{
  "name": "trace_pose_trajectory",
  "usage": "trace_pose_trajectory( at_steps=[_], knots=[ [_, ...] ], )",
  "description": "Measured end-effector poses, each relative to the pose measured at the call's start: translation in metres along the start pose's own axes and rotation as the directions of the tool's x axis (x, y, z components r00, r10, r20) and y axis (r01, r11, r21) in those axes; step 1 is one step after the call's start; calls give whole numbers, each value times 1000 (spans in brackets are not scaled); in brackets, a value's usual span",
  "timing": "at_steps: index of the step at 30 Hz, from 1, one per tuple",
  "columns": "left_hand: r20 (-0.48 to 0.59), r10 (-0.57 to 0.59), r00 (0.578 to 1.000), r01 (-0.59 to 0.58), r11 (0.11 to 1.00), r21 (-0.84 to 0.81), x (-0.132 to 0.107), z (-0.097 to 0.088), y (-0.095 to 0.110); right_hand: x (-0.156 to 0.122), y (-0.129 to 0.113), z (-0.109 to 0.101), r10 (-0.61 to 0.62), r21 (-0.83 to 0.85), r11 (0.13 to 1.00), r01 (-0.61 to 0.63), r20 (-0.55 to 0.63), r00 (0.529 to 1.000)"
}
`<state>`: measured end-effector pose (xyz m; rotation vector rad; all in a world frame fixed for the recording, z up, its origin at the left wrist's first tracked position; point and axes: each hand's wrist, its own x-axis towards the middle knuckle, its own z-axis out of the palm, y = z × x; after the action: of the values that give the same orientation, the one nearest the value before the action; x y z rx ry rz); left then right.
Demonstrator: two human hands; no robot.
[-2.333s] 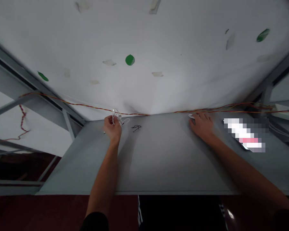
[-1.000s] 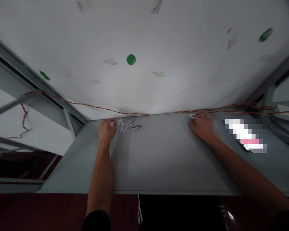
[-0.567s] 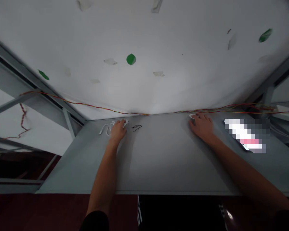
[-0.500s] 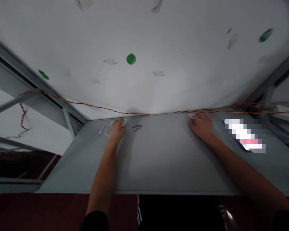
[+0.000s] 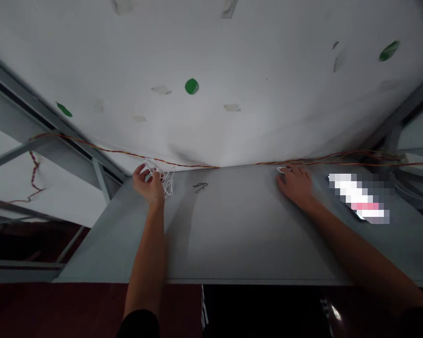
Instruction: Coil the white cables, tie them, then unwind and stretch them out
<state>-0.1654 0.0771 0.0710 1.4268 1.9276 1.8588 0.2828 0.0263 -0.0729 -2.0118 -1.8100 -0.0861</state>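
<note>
Left hand (image 5: 150, 186) is holding the white cord (image 5: 168, 184) left of centre, fingers curled — cord hanging in loops, unbound, black strand (image 5: 200, 186) lying apart mid-frame — while right hand (image 5: 296, 183) is covering a white loop (image 5: 281, 169) right of centre, grip unclear.

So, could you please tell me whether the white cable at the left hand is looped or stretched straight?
Looped: the white cable shows several loose loops at the left hand, with no long straight run.
</note>
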Motion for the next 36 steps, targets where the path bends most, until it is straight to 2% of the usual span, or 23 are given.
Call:
trace_pose_trajectory(
  at_steps=[3, 6, 9, 11, 13, 16, 18, 20, 23, 26, 29, 32, 34, 36],
  knots=[
    [151, 3, 989, -15, 997, 78, 3, -2, -1, 0, 0, 0, 5, 7, 1000, -5, 8, 1000],
    [286, 7, 958, -78, 968, 237, 5, -6, 1, 1, 0, -2, 13, 16, 1000, -13, 24, 1000],
    [405, 75, 911, -253, 878, 407, 7, -11, 7, 1, 0, -4, 11, 25, 1000, -12, 38, 999],
    [414, 159, 896, -358, 810, 464, 8, -13, 11, 1, -1, -5, 9, 29, 1000, -10, 29, 1000],
    [357, 206, 911, -353, 839, 415, 9, -13, 13, 1, -2, -5, 5, 28, 1000, -5, 18, 1000],
    [266, 125, 956, -167, 976, 142, 10, -8, 15, 0, -3, -5, -1, 13, 1000, 1, 1, 1000],
    [249, 70, 966, -62, 997, -39, 9, -5, 16, 0, -2, -3, -13, 8, 1000, 13, -19, 1000],
    [266, 57, 962, -20, 990, -140, 8, -4, 19, 0, -3, -3, -38, 17, 999, 39, -41, 998],
    [335, 76, 939, -19, 985, -172, 6, -5, 20, 0, -7, -5, -90, 51, 994, 94, -74, 993],
    [378, 96, 921, -59, 992, -108, 2, -5, 19, -2, -24, -11, -134, 148, 977, 152, -126, 983],
    [400, 118, 909, -128, 992, -1, -4, -2, 19, -12, -53, -19, -199, 338, 911, 236, -140, 970],
    [459, 129, 879, -182, 981, 72, -13, 1, 23, -25, -86, -28, -259, 552, 794, 254, -70, 963],
    [517, 114, 848, -197, 974, 108, -20, 4, 29, -31, -108, -33, -292, 696, 690, 201, 14, 956],
    [563, 154, 812, -286, 946, 154, -29, 9, 35, -32, -130, -36, -320, 843, 535, 59, 137, 937]
  ],
)
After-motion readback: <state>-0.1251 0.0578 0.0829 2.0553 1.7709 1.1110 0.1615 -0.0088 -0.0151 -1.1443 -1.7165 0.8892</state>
